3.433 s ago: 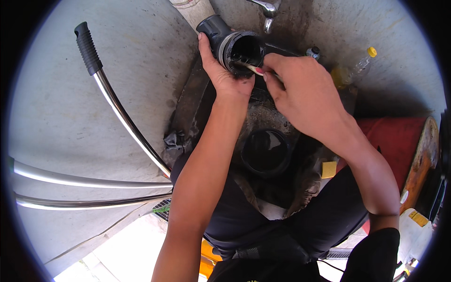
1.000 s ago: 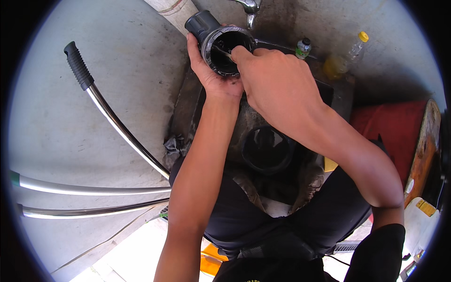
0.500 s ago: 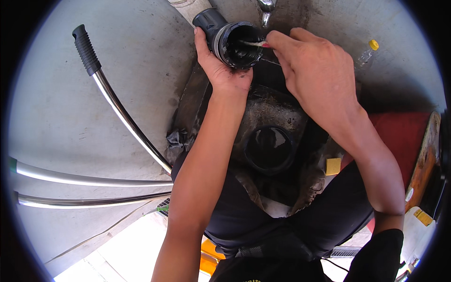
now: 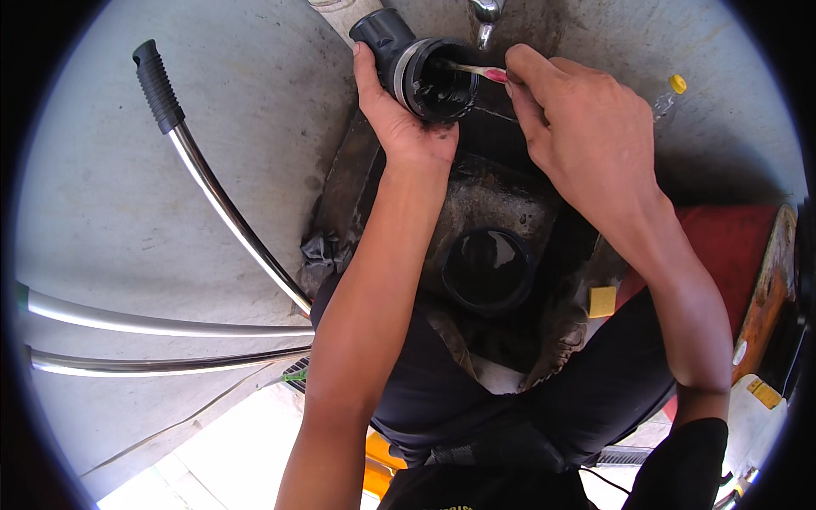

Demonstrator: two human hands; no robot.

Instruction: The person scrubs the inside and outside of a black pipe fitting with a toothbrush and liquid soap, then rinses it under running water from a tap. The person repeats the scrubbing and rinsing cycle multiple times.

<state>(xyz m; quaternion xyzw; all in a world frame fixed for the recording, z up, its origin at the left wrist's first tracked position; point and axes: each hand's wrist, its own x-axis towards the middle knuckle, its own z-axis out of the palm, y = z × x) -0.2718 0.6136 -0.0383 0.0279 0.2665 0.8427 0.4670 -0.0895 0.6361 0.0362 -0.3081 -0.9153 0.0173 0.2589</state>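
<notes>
Sitting at twelve o'clock in the view, the black pipe fitting [image 4: 393,48] is cradled by the left hand [image 4: 404,127], its thumb wrapped along the nine o'clock side. Into the open mouth, from three o'clock, a small brush [image 4: 472,69] is poked, its handle pinched by the right hand [image 4: 591,123]. And it's just been drawn outward! More handle is exposed, so the inner wall nearer the rim is probably being worked. Outward from the fitting, a tap [image 4: 486,12] is seen at one o'clock, a yellow sponge [image 4: 602,301] at five.
</notes>
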